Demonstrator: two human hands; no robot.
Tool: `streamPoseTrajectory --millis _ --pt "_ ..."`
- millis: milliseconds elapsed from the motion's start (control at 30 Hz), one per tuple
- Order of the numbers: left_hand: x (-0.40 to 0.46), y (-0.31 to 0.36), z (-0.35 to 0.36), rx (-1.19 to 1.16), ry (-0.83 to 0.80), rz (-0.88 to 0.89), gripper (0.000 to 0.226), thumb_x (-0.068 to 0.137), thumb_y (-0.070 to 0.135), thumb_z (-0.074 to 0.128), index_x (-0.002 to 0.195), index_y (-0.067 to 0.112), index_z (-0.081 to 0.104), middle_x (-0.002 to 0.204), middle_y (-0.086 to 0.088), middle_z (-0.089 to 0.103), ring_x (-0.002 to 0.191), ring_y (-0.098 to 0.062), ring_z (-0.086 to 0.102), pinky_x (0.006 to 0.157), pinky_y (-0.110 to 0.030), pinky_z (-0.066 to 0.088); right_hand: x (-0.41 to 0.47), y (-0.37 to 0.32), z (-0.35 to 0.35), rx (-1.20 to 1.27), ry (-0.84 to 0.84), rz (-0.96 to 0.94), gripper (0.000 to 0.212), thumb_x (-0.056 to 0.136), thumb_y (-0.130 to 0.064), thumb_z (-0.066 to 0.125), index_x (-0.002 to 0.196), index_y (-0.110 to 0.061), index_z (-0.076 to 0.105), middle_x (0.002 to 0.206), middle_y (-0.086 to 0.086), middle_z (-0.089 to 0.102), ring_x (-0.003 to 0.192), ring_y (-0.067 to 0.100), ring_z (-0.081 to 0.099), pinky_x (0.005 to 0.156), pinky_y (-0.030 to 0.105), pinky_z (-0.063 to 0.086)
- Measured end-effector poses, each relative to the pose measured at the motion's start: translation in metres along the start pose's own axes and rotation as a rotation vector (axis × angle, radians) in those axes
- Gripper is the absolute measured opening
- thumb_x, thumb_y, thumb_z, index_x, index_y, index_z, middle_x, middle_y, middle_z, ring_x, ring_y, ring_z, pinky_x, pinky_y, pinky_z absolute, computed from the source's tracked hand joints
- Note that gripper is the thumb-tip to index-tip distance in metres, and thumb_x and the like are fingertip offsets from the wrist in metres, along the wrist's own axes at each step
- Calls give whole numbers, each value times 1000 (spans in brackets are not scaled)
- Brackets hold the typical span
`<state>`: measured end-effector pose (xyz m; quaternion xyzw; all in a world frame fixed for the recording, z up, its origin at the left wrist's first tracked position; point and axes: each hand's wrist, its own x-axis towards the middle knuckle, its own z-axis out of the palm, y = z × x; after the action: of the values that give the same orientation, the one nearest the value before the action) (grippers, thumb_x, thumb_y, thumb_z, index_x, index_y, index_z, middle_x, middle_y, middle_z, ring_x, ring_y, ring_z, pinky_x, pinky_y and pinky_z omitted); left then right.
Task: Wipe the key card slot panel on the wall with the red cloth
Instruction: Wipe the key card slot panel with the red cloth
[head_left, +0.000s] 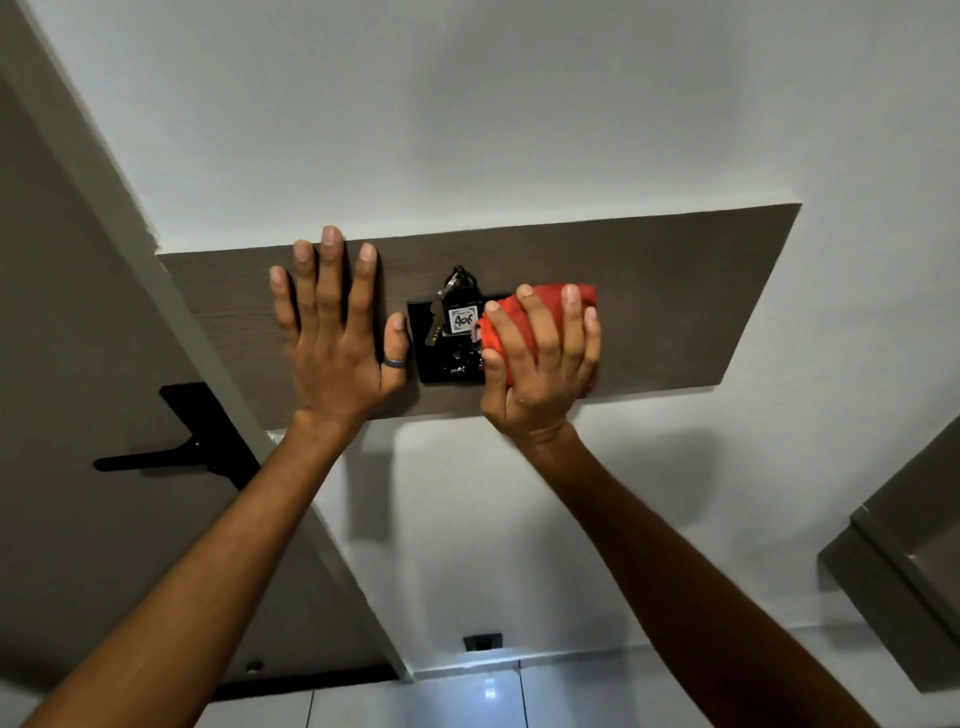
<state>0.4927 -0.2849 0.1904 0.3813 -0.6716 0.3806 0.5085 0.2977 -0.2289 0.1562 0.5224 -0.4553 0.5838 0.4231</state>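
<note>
Biggest thing here is the white wall (519, 104), smooth painted plaster, with a long brown wood-grain board (649, 301) set flat across it. Matte laminate by the look, faint grain lines, hard square edges.

Mounted mid-board is the key card slot panel (423, 338), a glossy black square plate, probably rigid plastic or glass-faced. It's fixed, so nothing to lift, only to rub; a shiny face like that likely shows smears, and the slot parts look fiddly. A keyring (453, 304) with a tag reading 406 and metal keys hangs from the slot. That'll swing and snag loosely, so wiping around it seems smarter than over it.

The left hand (337, 332) is spread open, palm flat on the board just left of the panel, thumb tip touching its edge, a ring on the thumb.

The right hand (540, 358) is clamped around the red cloth (545, 301), bunched into a soft wad and pressed on the panel's right side. Light, floppy, squashable stuff; best held balled up like this so no loose corner catches the keys.
</note>
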Motion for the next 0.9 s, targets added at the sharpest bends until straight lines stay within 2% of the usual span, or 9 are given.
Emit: streamPoseTrajectory --millis 67,133,200,333,433,533,600,767,900 --pt "0 1 1 -8 9 -5 63 106 39 39 161 11 27 161 -24 30 159 -25 -1 129 -50 4 -4 19 -3 -49 -20 -77 43 107 -41 36 137 -24 63 145 7 56 147 35 40 124 49 31" --pt "-1 2 1 -9 12 -1 63 106 39 40 161 12 27 161 -24 31 159 -25 0 129 -50 4 -16 18 -7 -87 -23 84 43 108 -41 35 139 -24 59 148 8 53 150 34 37 124 51 30" --pt "0 1 1 3 17 3 63 106 40 39 161 12 26 161 -24 31 159 -25 1 130 -50 4 -15 5 -4 -86 6 165 42 107 -40 37 138 -22 60 148 9 53 150 34 37 124 52 29" --pt "1 0 0 7 28 5 64 105 39 40 161 12 27 161 -24 31 159 -24 0 130 -50 4 29 1 2 -31 1 21 40 104 -33 47 132 -15 68 142 14 63 146 40 42 126 52 25" --pt "0 1 1 -5 36 5 65 103 37 43 160 10 30 160 -25 33 159 -24 0 129 -49 4 27 2 4 -49 8 12 43 105 -30 44 134 -7 66 141 14 63 147 40 42 128 49 24" --pt "0 1 1 -3 32 5 66 103 37 43 161 10 28 160 -26 33 159 -25 0 130 -49 4 -2 9 0 -38 0 -34 45 109 -30 38 136 -3 62 143 13 59 152 32 35 128 47 27" --pt "1 1 1 4 38 10 66 103 37 43 161 11 27 161 -25 32 159 -25 1 130 -50 5 -8 10 -3 -27 -5 -45 44 109 -30 38 136 -3 61 142 13 60 153 31 35 128 47 28" --pt "1 1 0 0 34 19 66 104 38 42 162 12 25 162 -23 30 159 -25 1 129 -51 6 34 5 3 12 38 -49 39 102 -25 49 131 -6 68 138 14 66 143 39 48 126 48 30" --pt "0 2 1 0 42 13 67 103 37 43 162 12 25 162 -24 32 159 -26 3 129 -51 7 0 10 0 -4 -1 -34 41 105 -32 46 138 -15 63 145 12 59 150 35 38 127 50 26"
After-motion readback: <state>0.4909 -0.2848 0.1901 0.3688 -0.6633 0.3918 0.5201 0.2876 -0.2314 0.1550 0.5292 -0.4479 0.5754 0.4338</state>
